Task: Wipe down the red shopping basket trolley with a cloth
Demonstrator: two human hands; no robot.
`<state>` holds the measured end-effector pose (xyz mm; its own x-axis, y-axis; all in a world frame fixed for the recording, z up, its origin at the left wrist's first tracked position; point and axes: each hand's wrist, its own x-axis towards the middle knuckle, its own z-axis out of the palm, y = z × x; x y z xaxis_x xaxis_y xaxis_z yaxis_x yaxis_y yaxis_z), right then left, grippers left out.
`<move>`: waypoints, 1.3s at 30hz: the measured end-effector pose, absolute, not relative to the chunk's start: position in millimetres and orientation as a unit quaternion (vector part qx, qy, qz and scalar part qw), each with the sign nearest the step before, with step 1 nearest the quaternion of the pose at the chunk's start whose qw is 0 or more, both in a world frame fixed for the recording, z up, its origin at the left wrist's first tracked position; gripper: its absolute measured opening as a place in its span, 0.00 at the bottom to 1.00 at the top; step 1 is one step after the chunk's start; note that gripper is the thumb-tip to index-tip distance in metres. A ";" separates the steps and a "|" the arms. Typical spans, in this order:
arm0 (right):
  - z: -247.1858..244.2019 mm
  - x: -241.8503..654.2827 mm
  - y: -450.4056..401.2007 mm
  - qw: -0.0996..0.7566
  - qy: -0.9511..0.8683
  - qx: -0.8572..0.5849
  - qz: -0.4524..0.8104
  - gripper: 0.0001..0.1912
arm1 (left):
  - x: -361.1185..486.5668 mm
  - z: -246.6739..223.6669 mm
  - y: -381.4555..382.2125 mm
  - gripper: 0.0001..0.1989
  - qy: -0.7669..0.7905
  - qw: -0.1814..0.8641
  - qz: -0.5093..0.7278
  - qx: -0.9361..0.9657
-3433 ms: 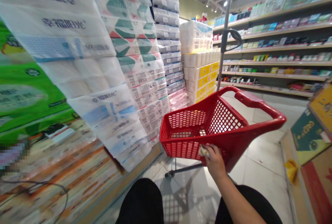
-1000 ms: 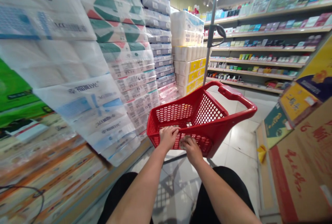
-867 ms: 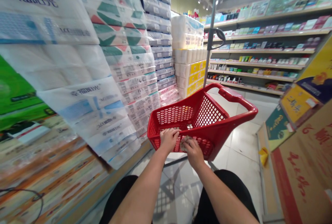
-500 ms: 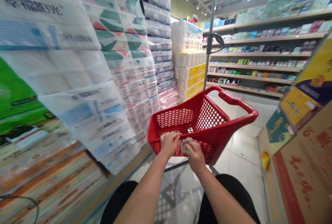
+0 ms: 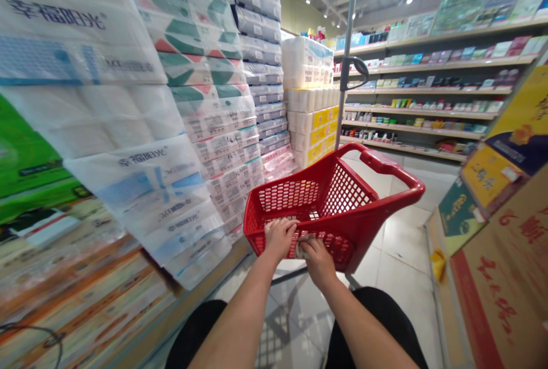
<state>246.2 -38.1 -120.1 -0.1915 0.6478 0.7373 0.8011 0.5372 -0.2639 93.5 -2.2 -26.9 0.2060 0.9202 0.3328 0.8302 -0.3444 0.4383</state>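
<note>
A red plastic shopping cart (image 5: 363,221) with perforated walls stands in front of me, its handle to the right. My left hand (image 5: 279,238) is closed over the top rim of the near side wall. Just right of it, my right hand (image 5: 317,255) presses a crumpled pale cloth (image 5: 302,247) against the outside of that wall, below the rim. The fingertips of my right hand are bent over the cloth and partly cover it. No goods are visible inside the basket.
Tall stacks of wrapped tissue packs (image 5: 145,169) rise at the left. A metal pole (image 5: 347,44) stands behind the cart. Stocked shelves (image 5: 428,89) line the back. Cartons (image 5: 492,278) are piled at the right. My knees flank my forearms.
My right hand has moved slightly down and left along the cart's side wall with the cloth. My left hand has stayed on the rim.
</note>
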 end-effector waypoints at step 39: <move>-130.1 240.8 -32.6 0.409 -0.763 -0.491 -0.096 0.19 | 94.7 -30.0 0.5 0.11 0.567 0.079 0.278 0.771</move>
<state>240.8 -32.6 -130.1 -0.1834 0.6718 0.7177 0.8280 0.4991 -0.2556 94.7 0.5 -30.0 0.2020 0.9186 0.3396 0.8309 -0.3443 0.4370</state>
